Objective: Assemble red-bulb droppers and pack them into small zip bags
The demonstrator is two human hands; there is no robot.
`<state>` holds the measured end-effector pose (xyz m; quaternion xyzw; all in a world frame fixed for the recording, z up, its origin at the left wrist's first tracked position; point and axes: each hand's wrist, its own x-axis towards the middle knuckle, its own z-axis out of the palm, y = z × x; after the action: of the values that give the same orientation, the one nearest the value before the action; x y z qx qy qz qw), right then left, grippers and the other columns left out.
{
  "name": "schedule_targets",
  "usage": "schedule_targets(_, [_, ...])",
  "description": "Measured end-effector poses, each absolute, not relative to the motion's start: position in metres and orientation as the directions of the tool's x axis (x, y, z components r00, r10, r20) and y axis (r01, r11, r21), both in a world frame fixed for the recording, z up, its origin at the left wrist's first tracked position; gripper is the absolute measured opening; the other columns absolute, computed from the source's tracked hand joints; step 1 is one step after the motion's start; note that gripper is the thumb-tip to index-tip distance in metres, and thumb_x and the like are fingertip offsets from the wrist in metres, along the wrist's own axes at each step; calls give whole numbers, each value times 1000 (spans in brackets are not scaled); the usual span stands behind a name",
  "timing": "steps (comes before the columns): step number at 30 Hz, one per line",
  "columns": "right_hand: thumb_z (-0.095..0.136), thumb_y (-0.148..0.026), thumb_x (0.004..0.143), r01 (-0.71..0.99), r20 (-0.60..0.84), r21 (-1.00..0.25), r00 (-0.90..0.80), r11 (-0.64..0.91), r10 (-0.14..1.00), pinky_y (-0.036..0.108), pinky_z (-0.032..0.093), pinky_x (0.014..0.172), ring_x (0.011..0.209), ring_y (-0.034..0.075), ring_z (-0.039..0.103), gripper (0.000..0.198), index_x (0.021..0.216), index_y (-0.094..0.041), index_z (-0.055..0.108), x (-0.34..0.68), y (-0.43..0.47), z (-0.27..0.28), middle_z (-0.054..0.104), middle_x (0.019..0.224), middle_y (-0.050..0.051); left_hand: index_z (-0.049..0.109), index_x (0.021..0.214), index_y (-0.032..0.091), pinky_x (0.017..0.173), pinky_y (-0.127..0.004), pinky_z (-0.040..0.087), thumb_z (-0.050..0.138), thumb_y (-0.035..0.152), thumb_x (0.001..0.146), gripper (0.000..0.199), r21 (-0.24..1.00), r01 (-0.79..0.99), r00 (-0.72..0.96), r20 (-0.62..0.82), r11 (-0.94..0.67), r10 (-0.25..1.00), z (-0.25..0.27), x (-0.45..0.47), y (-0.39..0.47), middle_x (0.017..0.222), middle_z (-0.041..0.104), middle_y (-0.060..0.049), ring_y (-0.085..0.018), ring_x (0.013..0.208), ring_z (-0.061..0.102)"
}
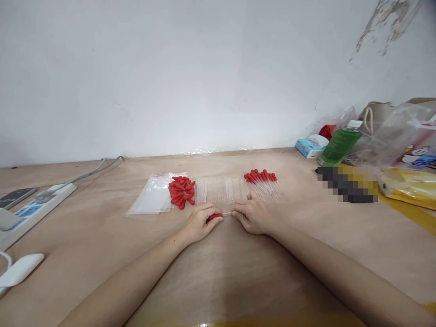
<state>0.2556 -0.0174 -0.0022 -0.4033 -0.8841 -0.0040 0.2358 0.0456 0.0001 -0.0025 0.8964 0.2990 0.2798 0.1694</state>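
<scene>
Between the fingers of my left hand is a red rubber dropper bulb. My right hand pinches a thin clear glass tube, whose other end meets the bulb at my left fingertips. How deep the tube sits in the bulb is hidden. Just beyond my hands lies a row of clear glass tubes. A pile of loose red bulbs is left of that row. To its right lie several droppers with red bulbs on their tubes.
Clear plastic bags lie left of the bulbs. At far left are a power strip, a phone and a white plug-like object. A green bottle, a tissue pack and plastic packaging crowd the right.
</scene>
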Motion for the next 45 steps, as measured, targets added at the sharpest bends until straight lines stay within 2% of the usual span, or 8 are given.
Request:
schedule_targets(11, [45, -20, 80, 765, 237, -273, -535, 584, 811, 29, 29, 66, 57, 11, 49, 23, 62, -18, 59, 247, -24, 27, 62, 63, 1, 60, 95, 19, 73, -27, 44, 47, 24, 86, 16, 387, 444, 671, 454, -808, 586, -3, 45, 4, 86, 59, -5, -16, 81, 54])
schedule_targets(16, [49, -26, 73, 760, 19, -492, -479, 425, 878, 22, 29, 48, 48, 9, 44, 23, 53, -17, 56, 281, -11, 59, 54, 50, -2, 36, 126, 21, 74, -29, 45, 54, 25, 81, 49, 426, 528, 497, 546, -734, 674, -3, 46, 1, 103, 52, -7, -16, 86, 52])
schedule_targets(19, [48, -36, 74, 772, 63, -625, -101, 118, 993, 22, 32, 48, 53, 11, 49, 26, 61, -17, 61, 318, 7, 61, 59, 60, 1, 31, 128, 24, 65, -26, 46, 52, 25, 82, 51, 462, 507, 536, 492, -727, 686, -4, 46, -1, 99, 52, -5, -14, 77, 51])
schedule_targets(21, [48, -39, 73, 768, 118, -632, 226, -102, 967, 22, 32, 48, 54, 12, 50, 27, 62, -17, 61, 340, 18, 55, 58, 58, 2, 31, 128, 26, 65, -26, 46, 50, 24, 82, 50, 472, 484, 582, 456, -737, 673, -5, 47, 0, 100, 52, -4, -13, 74, 51])
schedule_targets(25, [49, -35, 69, 823, 140, -481, 412, -302, 900, 24, 31, 48, 56, 15, 51, 23, 56, -17, 59, 362, 31, 37, 57, 55, 4, 31, 128, 26, 67, -27, 46, 51, 22, 81, 51, 485, 478, 613, 412, -732, 674, -6, 48, 2, 102, 52, -4, -13, 74, 51])
schedule_targets(36, [55, -39, 68, 886, -29, -301, 361, -352, 932, 27, 34, 54, 65, 20, 57, 24, 63, -17, 63, 362, 32, 30, 64, 70, 9, 35, 125, 24, 69, -29, 46, 50, 23, 80, 47, 499, 482, 618, 389, -720, 683, -6, 47, 3, 101, 53, -5, -14, 77, 52])
schedule_targets(40, [51, -37, 72, 907, 147, -309, 342, -285, 928, 28, 34, 58, 71, 21, 58, 23, 67, -18, 62, 350, 31, 27, 64, 74, 9, 39, 122, 23, 70, -29, 46, 50, 24, 81, 43, 499, 488, 619, 381, -716, 687, -4, 47, 2, 99, 53, -5, -15, 77, 53])
schedule_targets(45, [46, -41, 77, 924, 350, -378, 208, -66, 913, 36, 33, 74, 68, 19, 56, 28, 64, -20, 61, 306, 26, 10, 63, 67, 4, 47, 115, 22, 68, -29, 46, 50, 27, 82, 34, 498, 485, 625, 377, -719, 683, -2, 48, 1, 98, 54, -6, -16, 77, 53])
